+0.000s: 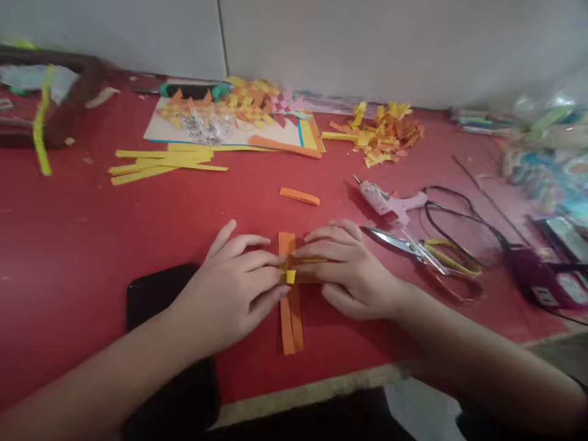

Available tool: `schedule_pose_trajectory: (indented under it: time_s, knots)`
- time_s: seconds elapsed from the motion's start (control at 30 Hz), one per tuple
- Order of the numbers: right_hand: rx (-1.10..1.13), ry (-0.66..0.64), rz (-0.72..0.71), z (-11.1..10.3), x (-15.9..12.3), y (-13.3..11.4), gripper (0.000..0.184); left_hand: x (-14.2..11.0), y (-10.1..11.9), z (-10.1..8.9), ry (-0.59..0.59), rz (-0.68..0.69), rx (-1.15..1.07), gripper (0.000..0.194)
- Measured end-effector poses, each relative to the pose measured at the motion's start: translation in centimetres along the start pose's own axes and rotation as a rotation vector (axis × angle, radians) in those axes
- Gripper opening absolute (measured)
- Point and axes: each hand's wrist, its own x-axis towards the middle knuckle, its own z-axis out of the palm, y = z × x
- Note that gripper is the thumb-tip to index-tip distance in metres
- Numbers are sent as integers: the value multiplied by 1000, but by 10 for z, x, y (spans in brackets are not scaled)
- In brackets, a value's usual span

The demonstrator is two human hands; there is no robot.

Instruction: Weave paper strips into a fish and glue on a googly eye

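Observation:
Upright orange paper strips [288, 324] lie on the red table, with yellow paper strips [291, 277] crossing them at the middle. From the left side, my left hand [225, 285] grips the crossing with its fingertips. My right hand [351, 269] is closed on the yellow strips at the right of the crossing, its fingers touching the orange edge. Parts of the yellow strips are hidden under the fingers. One short folded orange strip [299, 196] lies apart, just beyond my hands.
Loose yellow strips [156, 165] lie at the back left. Behind stand woven paper pieces [252, 101] on a white sheet and a heap of folded paper [390, 135]. A pink glue gun [383, 202] and scissors [399, 242] lie right; a dark flat object [156, 294] lies left.

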Motion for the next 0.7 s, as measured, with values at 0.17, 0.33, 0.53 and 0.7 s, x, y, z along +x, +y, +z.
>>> schedule_pose_trajectory:
  time_s: [0.17,0.33,0.53,0.7]
  knots:
    - [-11,4,-1,0,-2,0,35,-2,-1,2,11,44,36,17]
    - [-1,34,-11,1,-1,0,35,-6,0,1,-2,58,55,18]
    - [-2,28,-8,0,-2,1,37,-6,2,-2,14,65,67,22]
    - [20,0,14,-2,-2,2,42,-6,4,-2,4,62,92,21]
